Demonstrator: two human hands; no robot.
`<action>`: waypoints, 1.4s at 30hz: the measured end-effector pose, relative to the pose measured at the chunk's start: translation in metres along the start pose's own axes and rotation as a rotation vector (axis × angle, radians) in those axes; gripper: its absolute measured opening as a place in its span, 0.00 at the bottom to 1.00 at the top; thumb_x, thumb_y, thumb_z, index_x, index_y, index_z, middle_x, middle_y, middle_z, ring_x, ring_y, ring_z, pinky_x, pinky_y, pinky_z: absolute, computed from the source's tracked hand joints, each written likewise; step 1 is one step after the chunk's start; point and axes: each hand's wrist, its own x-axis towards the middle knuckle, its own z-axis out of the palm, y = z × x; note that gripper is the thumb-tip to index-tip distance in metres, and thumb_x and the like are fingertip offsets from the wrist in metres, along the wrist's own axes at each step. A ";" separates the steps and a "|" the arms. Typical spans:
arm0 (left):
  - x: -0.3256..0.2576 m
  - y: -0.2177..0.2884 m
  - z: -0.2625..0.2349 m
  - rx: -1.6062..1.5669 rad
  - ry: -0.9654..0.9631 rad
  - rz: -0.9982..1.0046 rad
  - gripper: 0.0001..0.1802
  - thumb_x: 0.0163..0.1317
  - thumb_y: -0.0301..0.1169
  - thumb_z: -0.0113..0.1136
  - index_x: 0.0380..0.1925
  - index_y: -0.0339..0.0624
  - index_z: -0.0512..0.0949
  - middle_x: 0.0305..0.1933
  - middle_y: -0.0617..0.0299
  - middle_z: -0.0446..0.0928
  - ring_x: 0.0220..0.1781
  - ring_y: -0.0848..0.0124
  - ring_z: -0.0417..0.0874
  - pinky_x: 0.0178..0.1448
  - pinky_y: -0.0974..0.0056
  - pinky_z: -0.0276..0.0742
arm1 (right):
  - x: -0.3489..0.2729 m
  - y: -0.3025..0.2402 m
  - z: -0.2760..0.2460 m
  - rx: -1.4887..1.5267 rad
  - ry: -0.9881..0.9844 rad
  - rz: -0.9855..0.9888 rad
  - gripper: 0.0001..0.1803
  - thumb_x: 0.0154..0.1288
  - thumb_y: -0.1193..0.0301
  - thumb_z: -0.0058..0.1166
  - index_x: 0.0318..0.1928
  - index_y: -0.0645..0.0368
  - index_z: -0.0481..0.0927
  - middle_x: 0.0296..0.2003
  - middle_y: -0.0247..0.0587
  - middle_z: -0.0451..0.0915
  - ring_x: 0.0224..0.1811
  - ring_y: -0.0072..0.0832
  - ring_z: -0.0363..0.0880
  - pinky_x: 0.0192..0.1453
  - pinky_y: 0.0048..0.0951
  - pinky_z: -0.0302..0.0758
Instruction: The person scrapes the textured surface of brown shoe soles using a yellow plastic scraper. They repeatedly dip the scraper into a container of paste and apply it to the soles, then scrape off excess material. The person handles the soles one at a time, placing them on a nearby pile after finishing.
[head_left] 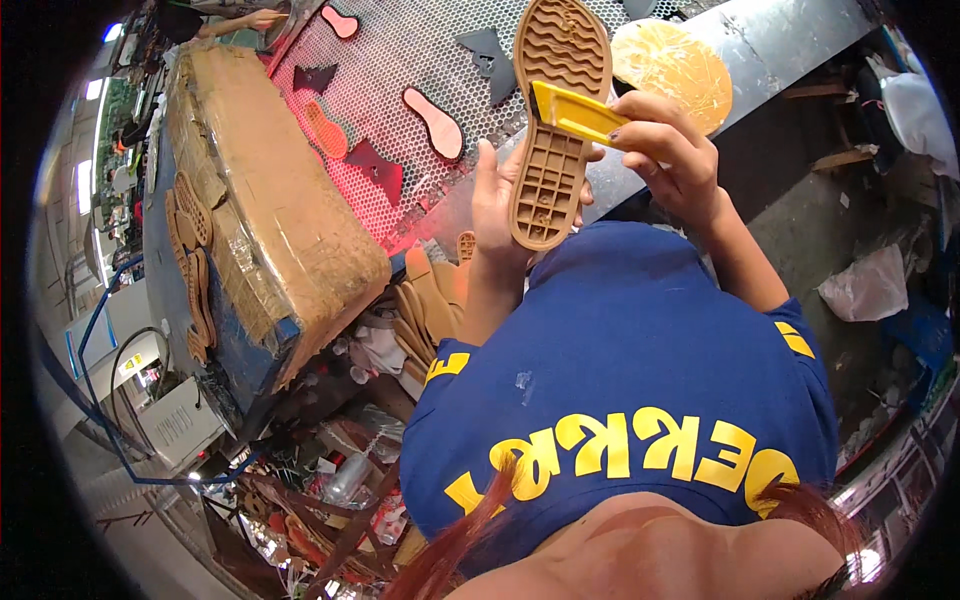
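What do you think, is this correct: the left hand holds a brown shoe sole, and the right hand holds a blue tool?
No: the tool in the right hand is yellow, not blue, as the head view shows; the left hand holds the brown sole.

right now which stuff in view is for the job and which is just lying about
Likely for the job:
brown sole, left hand
yellow tool, right hand
perhaps pink insoles on the mesh

Seemingly just lying about:
white plastic bag, right side
clear plastic, lower left
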 end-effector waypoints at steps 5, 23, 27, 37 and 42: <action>0.006 0.000 -0.001 -0.084 0.098 0.001 0.45 0.69 0.65 0.19 0.65 0.37 0.62 0.55 0.40 0.74 0.44 0.53 0.83 0.40 0.55 0.86 | -0.010 -0.014 0.010 -0.002 -0.007 -0.013 0.13 0.61 0.66 0.62 0.40 0.61 0.78 0.42 0.49 0.79 0.40 0.41 0.82 0.41 0.35 0.80; 0.015 -0.002 -0.023 -0.259 -0.078 -0.007 0.47 0.68 0.64 0.14 0.69 0.35 0.54 0.64 0.32 0.66 0.63 0.44 0.71 0.64 0.45 0.71 | -0.016 -0.029 0.013 0.124 -0.046 0.043 0.14 0.60 0.65 0.63 0.38 0.62 0.79 0.39 0.49 0.79 0.40 0.42 0.82 0.43 0.35 0.80; 0.015 -0.003 -0.024 -0.195 0.013 -0.001 0.47 0.68 0.65 0.13 0.67 0.36 0.58 0.58 0.34 0.70 0.53 0.48 0.77 0.57 0.48 0.76 | -0.016 -0.033 0.015 0.136 -0.093 0.014 0.14 0.60 0.64 0.63 0.38 0.62 0.78 0.40 0.49 0.79 0.39 0.42 0.82 0.42 0.35 0.80; 0.014 0.007 -0.004 -0.096 0.251 -0.146 0.49 0.66 0.67 0.14 0.66 0.36 0.61 0.54 0.35 0.74 0.44 0.50 0.82 0.51 0.50 0.80 | -0.009 -0.025 -0.001 0.341 -0.259 0.055 0.11 0.64 0.66 0.59 0.39 0.60 0.75 0.45 0.49 0.78 0.44 0.42 0.81 0.46 0.34 0.78; 0.013 0.010 -0.006 -0.392 0.020 -0.262 0.48 0.67 0.66 0.19 0.67 0.33 0.59 0.62 0.41 0.69 0.61 0.53 0.75 0.66 0.53 0.71 | 0.000 -0.018 -0.016 0.460 -0.340 0.097 0.09 0.64 0.68 0.57 0.39 0.59 0.74 0.46 0.48 0.79 0.47 0.39 0.80 0.51 0.35 0.76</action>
